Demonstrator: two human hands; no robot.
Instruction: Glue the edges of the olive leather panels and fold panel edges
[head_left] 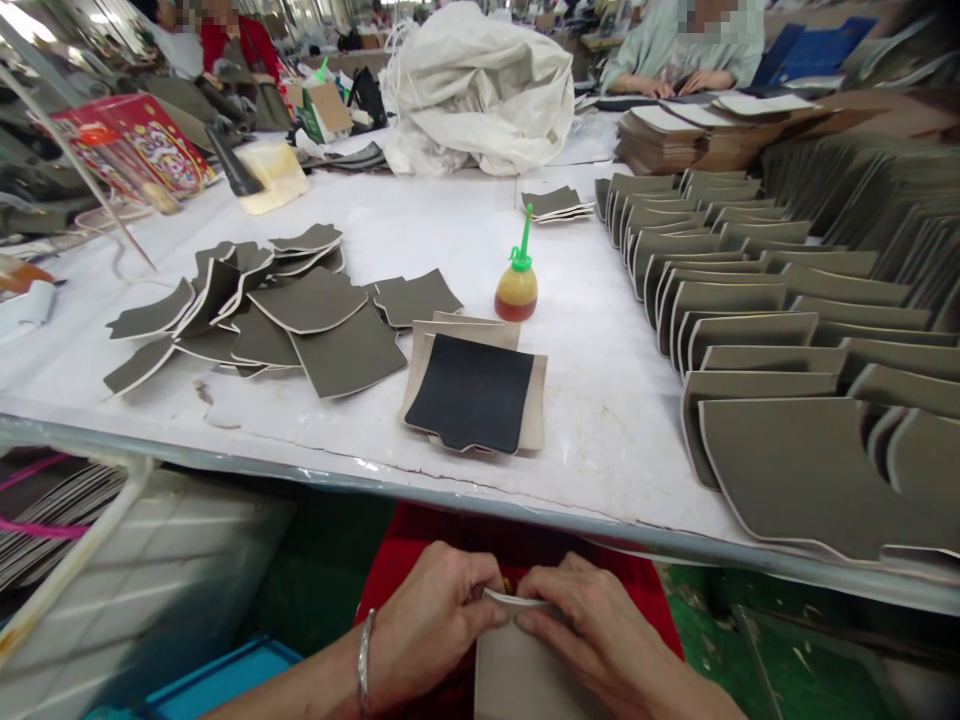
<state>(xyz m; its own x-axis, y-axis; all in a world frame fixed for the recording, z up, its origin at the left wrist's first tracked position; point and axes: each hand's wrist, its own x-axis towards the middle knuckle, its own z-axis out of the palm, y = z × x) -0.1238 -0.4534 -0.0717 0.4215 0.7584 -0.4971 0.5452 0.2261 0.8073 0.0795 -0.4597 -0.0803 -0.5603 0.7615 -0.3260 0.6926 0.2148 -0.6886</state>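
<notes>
Below the table's front edge, over my lap, a beige-grey leather-like panel is pinched along its upper edge. My left hand grips the left part of that edge between thumb and fingers. Close beside it, my right hand pinches the right part, thumb on the near face. The panel's lower end runs out of view. On the table ahead lies a black panel on top of beige pieces. Behind them stands a small bottle with a green spout and amber liquid.
Loose grey-green pieces are heaped at left on the white table. Rows of curved panels fill the right side. A white sack and a co-worker are at the back. A blue bin sits low left.
</notes>
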